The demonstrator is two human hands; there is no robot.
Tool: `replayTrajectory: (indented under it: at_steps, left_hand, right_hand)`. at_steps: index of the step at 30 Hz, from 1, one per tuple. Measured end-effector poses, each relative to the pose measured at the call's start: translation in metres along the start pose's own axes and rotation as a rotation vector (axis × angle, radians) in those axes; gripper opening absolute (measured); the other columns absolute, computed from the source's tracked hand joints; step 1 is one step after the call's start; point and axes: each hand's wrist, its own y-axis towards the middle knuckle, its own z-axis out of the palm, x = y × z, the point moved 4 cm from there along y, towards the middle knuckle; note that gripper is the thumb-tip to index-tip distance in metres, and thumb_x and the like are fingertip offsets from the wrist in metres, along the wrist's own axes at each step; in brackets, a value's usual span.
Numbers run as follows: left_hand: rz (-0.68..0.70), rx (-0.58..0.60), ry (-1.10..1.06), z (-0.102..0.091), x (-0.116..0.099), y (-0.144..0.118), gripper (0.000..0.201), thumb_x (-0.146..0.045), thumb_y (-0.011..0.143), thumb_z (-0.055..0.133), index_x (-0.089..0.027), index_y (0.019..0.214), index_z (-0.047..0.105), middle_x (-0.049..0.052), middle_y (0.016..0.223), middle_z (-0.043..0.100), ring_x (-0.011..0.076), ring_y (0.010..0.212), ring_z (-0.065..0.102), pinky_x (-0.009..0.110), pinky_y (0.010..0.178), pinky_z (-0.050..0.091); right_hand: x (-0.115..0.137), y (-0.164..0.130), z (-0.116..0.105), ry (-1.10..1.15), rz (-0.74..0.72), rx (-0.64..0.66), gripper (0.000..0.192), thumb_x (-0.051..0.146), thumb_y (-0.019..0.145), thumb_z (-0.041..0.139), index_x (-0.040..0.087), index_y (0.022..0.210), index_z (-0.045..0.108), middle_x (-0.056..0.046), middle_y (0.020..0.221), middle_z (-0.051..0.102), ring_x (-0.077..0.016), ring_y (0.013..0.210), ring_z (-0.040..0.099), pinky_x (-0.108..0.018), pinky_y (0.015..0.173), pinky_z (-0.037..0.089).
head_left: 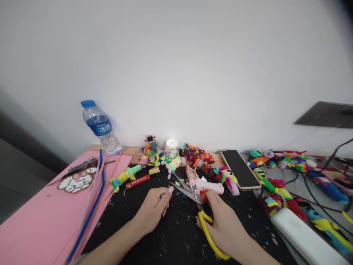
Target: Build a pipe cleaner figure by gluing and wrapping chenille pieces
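The right hand (220, 221) is closed around yellow-handled scissors (198, 206) (blades parted) low over the black mat (176, 235) on the desk (135, 151). The left hand (154, 209), fingers curled, pinches a small blue piece (161, 196) beside the blades.

Beside the glossy clear-plastic water bottle (99, 127): matt pink foam sheets (33, 213), fuzzy pipe-cleaner figures (176, 158), shiny metal-bladed scissors (198, 209) with smooth yellow plastic handles.
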Motion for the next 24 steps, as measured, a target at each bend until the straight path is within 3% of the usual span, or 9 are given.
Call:
replayTrajectory:
  at_steps: [8,13,24]
  left_hand:
    - [0.053,-0.048,0.045,-0.005,0.000,0.004,0.032,-0.039,0.085,0.048,-0.018,0.063,0.039,-0.005,0.059,0.035,0.0107,0.056,0.033,0.022,0.054,0.027]
    - [0.060,0.009,0.016,-0.002,-0.002,0.003,0.020,-0.034,0.091,0.036,-0.019,0.081,0.046,-0.004,0.065,0.044,0.0129,0.061,0.041,0.024,0.060,0.034]
    - [0.031,0.156,-0.005,0.011,0.003,-0.001,0.025,-0.029,0.091,0.032,-0.020,0.069,0.041,-0.004,0.056,0.047,0.0118,0.048,0.046,0.022,0.050,0.037]
  right_hand:
    - [-0.001,0.001,0.001,-0.010,0.021,0.004,0.022,0.024,0.070,0.054,0.021,0.088,0.041,-0.004,0.089,0.055,-0.0195,0.071,0.055,-0.029,0.062,0.041]
    - [0.000,-0.001,0.002,-0.060,0.010,0.011,0.026,0.025,0.069,0.056,0.021,0.088,0.040,-0.004,0.091,0.056,-0.0196,0.070,0.055,-0.028,0.059,0.039]
    - [0.003,-0.005,0.008,-0.166,-0.052,0.036,0.030,0.024,0.068,0.057,0.021,0.096,0.046,-0.006,0.096,0.056,-0.0235,0.076,0.057,-0.032,0.065,0.041]
